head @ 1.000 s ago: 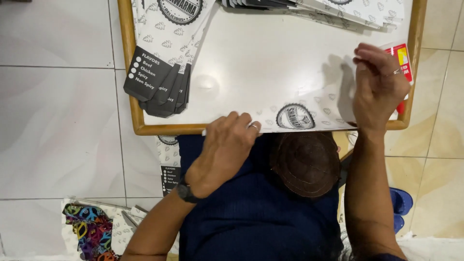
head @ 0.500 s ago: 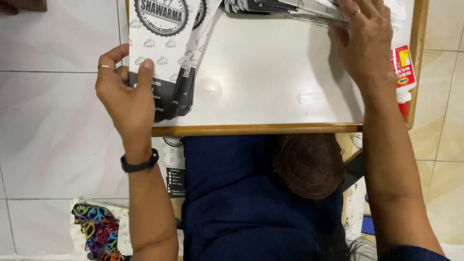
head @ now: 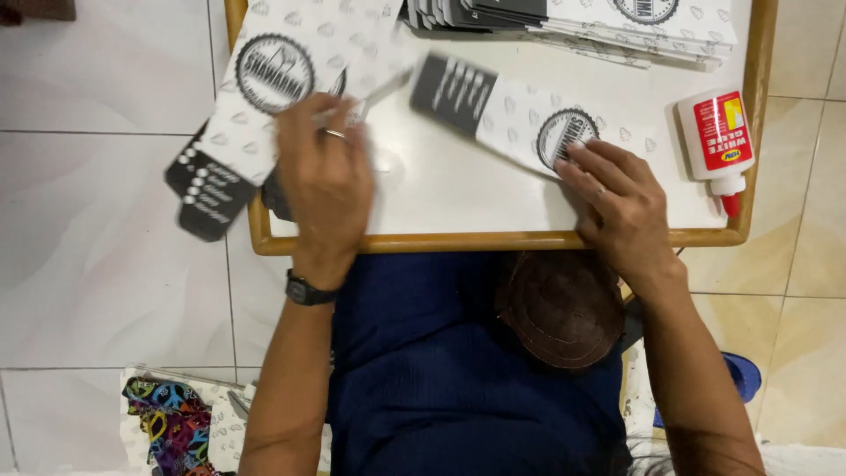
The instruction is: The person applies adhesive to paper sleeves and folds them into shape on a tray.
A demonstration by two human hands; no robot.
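My right hand (head: 621, 204) presses its fingertips on a flat white paper sleeve (head: 507, 110) with a black end and a round black emblem, lying tilted on the white table top. My left hand (head: 324, 176), blurred, with a ring and a wristwatch, hovers over the edge of a pile of the same printed sleeves (head: 264, 84) that hangs off the table's left corner. Whether it grips anything is unclear. Another fanned stack of sleeves (head: 582, 19) lies along the far edge.
The table has a wooden rim (head: 458, 241). A white glue bottle with a red label (head: 718, 141) lies at the right edge. A brown round cap (head: 564, 308) rests on my lap. A colourful patterned bag (head: 172, 423) lies on the tiled floor at lower left.
My right hand has pulled one sleeve from the far stack down to the table's middle. My left hand has moved from the left pile's outer edge rightward over the table.
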